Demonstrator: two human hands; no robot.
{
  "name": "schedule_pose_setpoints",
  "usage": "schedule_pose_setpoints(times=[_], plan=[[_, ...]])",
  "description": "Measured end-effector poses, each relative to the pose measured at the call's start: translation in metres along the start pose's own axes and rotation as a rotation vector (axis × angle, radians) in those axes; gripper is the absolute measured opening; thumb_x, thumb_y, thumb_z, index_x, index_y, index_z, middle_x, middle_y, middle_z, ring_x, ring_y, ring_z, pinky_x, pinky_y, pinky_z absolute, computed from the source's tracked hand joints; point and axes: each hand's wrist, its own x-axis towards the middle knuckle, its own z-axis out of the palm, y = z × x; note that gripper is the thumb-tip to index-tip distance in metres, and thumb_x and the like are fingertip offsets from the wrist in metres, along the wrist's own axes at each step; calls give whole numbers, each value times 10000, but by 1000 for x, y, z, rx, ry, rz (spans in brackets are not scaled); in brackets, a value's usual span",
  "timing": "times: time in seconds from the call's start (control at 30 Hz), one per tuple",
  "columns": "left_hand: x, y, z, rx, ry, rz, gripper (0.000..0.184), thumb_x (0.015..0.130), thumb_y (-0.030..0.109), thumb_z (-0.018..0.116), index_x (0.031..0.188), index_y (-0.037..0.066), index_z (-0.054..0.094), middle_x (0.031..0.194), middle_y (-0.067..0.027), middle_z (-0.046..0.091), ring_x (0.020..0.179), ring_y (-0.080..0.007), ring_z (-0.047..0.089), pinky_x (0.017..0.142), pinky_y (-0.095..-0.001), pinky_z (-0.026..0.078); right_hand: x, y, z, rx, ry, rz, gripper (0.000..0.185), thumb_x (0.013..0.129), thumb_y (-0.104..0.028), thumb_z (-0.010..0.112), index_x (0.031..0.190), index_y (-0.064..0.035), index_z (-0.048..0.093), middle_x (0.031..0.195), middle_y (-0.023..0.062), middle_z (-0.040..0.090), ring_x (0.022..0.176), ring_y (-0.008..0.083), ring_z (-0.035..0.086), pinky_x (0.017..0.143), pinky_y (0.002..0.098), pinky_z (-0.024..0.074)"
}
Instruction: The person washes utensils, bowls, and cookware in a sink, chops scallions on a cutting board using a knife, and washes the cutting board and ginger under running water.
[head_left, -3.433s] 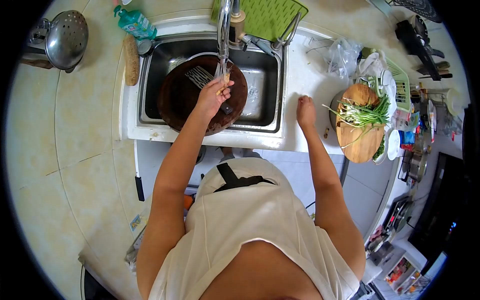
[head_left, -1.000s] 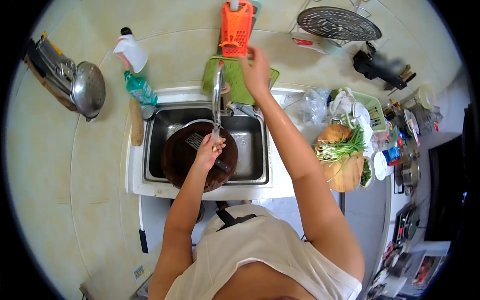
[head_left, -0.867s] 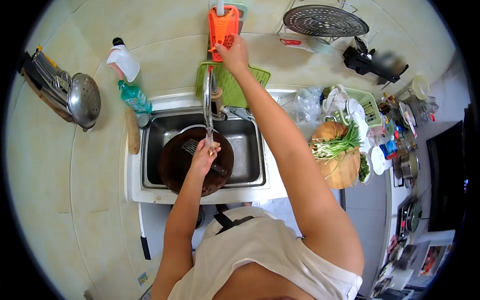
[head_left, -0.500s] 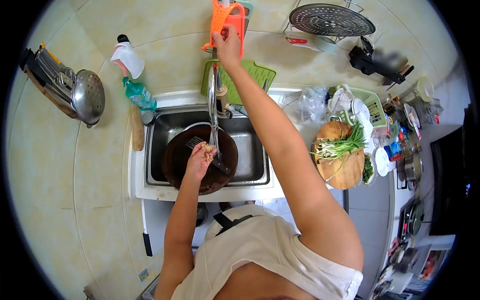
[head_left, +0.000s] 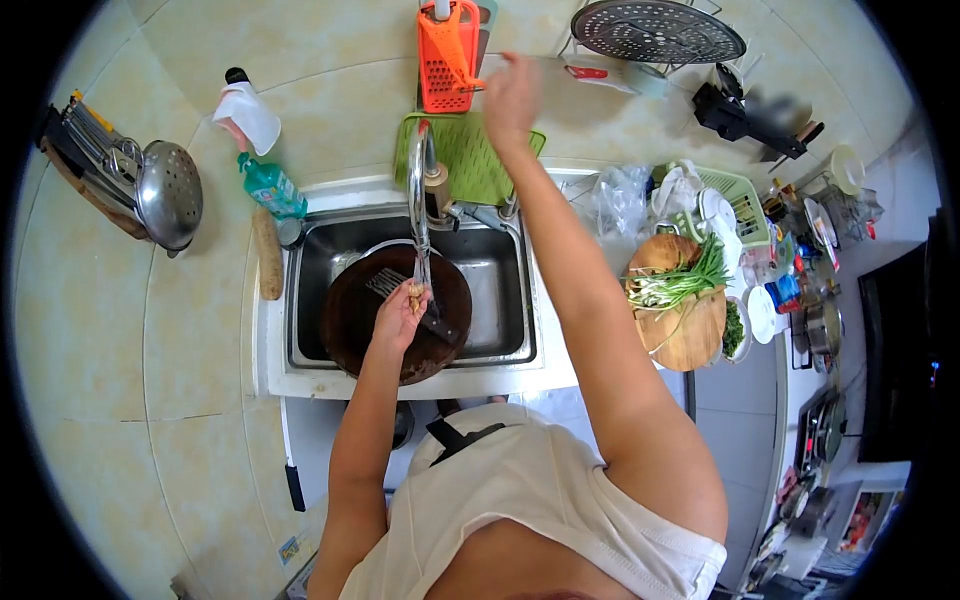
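My left hand is closed around a small knobbly tan piece that looks like ginger, under the faucet. Below it, a dark wok lies in the sink, with a slotted spatula inside. My right hand is raised near the wall, its fingers smeared by motion. To its left, an orange peeler-like tool hangs tilted over a red-orange grater. A gap shows between the hand and these. Behind the faucet leans a green board.
The steel sink sits in a white counter. Spring onions lie on a round wooden board at right, beside a bowl of chopped greens. A teal bottle stands at left; a perforated ladle hangs there.
My right hand has let go of the orange hanging tool and moved right. That tool now hangs tilted over the grater. My left hand stays under the faucet with the ginger-like piece.
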Motion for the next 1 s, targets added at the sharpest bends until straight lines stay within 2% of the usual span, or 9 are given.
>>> schedule_pose_setpoints(times=[0.07,0.23,0.47,0.53,0.63,0.7,0.73,0.8,1.0], plan=[[-1,3,0,16,-4,-1,222,969,190,482,1125,44,543,1021,-109,635,911,-216,633,777,-285,508,4,25,-25,-283,233,-209,384,726,-76,614,1102,-46,543,1140,154,533,1107,367,473,937,455,388],[-12,10,24,100,82,55,268,972,253,489,1148,64,559,895,-27,619,780,-124,604,697,-228,497,21,75,-74,-717,86,-300,375,703,-183,699,1068,-135,628,1127,152,549,1136,371,462,948,462,386],[-2,3,27,75,-76,-33,176,953,211,510,985,52,578,727,-2,517,621,-95,491,562,-222,415,53,101,-83,-182,103,-625,164,777,-51,618,926,-112,647,899,86,640,823,281,618,715,378,491],[-2,2,33,75,-61,-65,164,938,181,518,977,33,577,732,-17,531,625,-106,498,568,-231,418,37,44,-102,-99,60,-448,442,758,-308,699,1135,-95,611,948,140,672,855,263,650,801,374,497],[-1,-3,34,47,-50,-72,192,915,153,525,1016,-1,578,795,-63,585,652,-121,516,600,-241,429,-30,31,-101,108,-76,-288,205,790,-4,582,971,-91,625,860,90,649,767,272,640,660,343,507],[-1,-5,37,53,-34,-74,232,909,138,520,1080,-11,569,849,-82,601,676,-121,523,622,-239,432,-93,15,-112,161,-359,-185,217,867,23,523,1044,-84,590,819,77,667,717,198,658,645,293,517],[-1,-6,37,53,-48,-82,255,910,136,514,1114,-12,551,862,-82,595,682,-121,518,622,-234,427,-121,11,-114,127,-475,-270,220,883,-27,533,1083,-110,576,822,79,669,705,220,663,628,306,520],[-3,-7,37,54,-75,-93,308,914,134,503,1183,-15,515,890,-82,583,694,-123,508,622,-224,418,-173,12,-113,37,-824,-55,142,902,-172,540,1022,-104,572,773,78,665,701,296,652,574,381,503],[-7,-8,52,80,-228,-182,288,909,142,526,1177,39,524,876,-13,566,688,-93,501,607,-213,412,-235,13,-99,87,-1040,51,250,920,-328,521,866,-85,539,680,128,640,634,346,621,548,444,472]])
